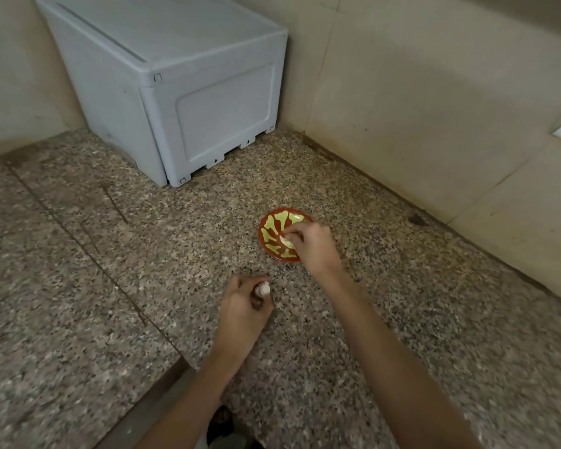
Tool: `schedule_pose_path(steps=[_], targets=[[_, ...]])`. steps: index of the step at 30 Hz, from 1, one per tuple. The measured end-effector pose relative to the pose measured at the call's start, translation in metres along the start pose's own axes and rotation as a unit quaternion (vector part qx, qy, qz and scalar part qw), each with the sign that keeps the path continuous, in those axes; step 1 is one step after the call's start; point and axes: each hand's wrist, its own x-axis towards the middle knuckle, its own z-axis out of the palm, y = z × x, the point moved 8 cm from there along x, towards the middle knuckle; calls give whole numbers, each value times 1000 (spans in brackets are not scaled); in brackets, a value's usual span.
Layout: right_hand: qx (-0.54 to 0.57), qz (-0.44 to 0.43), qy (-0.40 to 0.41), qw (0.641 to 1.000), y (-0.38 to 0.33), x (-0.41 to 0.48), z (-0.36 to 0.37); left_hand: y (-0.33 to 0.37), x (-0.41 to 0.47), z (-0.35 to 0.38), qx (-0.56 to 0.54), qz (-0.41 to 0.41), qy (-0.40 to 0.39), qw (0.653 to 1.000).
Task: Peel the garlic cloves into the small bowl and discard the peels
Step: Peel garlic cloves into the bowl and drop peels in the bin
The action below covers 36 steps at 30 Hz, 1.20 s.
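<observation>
A small red bowl [274, 233] with a yellow-green pattern sits on the speckled granite counter [143, 270]. My right hand [314, 243] reaches over the bowl's right side, and its fingertips pinch a pale garlic clove [285, 242] just inside the bowl. Nearer to me, my left hand [245, 306] is curled round a whitish piece of garlic [263, 289] that sticks out between thumb and fingers. I cannot tell whether that piece still has its skin.
A large light-grey plastic storage box [188, 92] stands in the back corner against the beige tiled walls [434, 108]. The counter's front edge [162, 380] runs diagonally at the lower left. A dark chip [416, 218] lies at the wall's base to the right.
</observation>
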Motion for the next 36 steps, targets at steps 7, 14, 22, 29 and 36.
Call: schedule_pose_path(steps=[7,14,22,29,36], targets=[[151,36,43,987,-2,-65,-8,0,3,3,10,27,-2,1000],[261,125,-26,957,4,-93,40,-7,2,4,3,46,-29,999],[314,139,-51,938,11,-94,40,-12,8,3,-22,63,-45,997],[431,215,-32,876,29,-112,33,-6,2,1,11,78,-31,996],[385,214,-10,898,53,-144,19,-10,-31,-12,-58,26,3,998]])
